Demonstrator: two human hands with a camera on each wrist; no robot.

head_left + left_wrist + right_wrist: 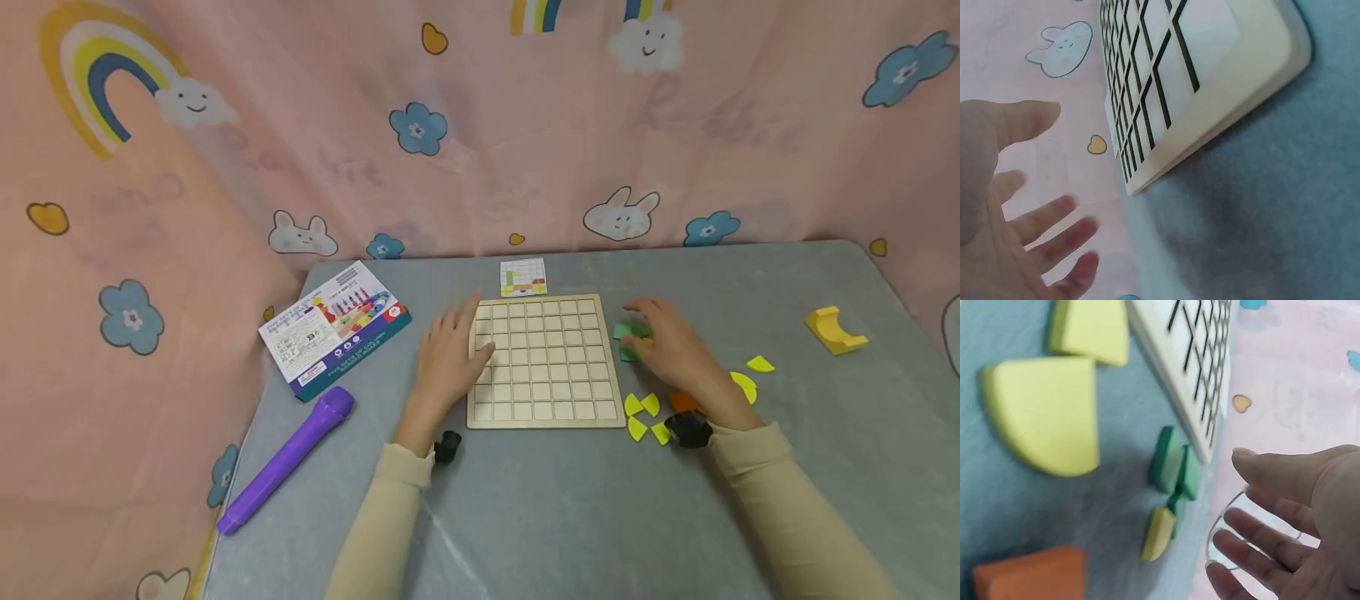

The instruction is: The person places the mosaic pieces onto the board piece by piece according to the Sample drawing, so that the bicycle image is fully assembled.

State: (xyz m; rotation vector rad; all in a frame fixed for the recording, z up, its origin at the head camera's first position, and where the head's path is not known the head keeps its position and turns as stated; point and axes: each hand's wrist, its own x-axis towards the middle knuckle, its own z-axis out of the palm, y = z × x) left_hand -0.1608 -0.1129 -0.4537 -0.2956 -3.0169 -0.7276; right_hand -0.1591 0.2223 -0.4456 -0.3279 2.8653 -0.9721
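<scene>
A square wooden grid board [545, 362] lies on the grey table between the hands. My left hand [448, 354] hovers at the board's left edge, fingers spread and holding nothing. On the other side, my right hand [671, 346] hangs over several green pieces [623, 332], its fingers loosely bent with nothing between them. In the right wrist view those green pieces [1175, 465] lie beside the board with one small yellow piece [1159, 533]. Nearer me are several yellow quarter-round pieces [637, 428] and an orange block [683, 402], partly hidden by the right wrist.
A small printed pattern card [523, 277] lies behind the board. To the left are a toy box [334, 328] and a purple stick [287, 460]. A yellow arch-shaped block [834, 331] stands at far right, with more yellow pieces [760, 364] nearer. A pink patterned curtain [480, 183] hangs behind.
</scene>
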